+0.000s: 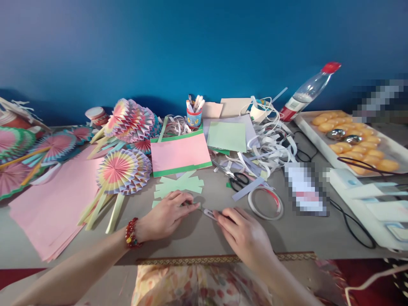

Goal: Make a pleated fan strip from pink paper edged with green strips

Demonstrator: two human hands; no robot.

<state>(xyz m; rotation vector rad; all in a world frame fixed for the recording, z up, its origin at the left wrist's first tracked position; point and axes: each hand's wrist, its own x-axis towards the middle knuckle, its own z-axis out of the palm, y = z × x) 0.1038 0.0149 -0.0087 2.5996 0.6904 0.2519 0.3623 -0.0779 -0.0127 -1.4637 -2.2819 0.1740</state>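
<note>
With our right hand [244,231], we pinch the small cutter [209,213] near the green strips [178,185], and our left hand [168,216] bends its fingers by the tip, but we can't tell what they hold.

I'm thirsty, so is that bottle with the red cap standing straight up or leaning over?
Leaning: the clear plastic bottle slants, its red cap up and right of its base.

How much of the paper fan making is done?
Several pleated paper fans already look done, with sticks attached. Right now, the right hand holds what looks like a craft knife, its tip near the left hand. Pink sheets lie flat and green strips lie loose, so some work seems left.
</note>
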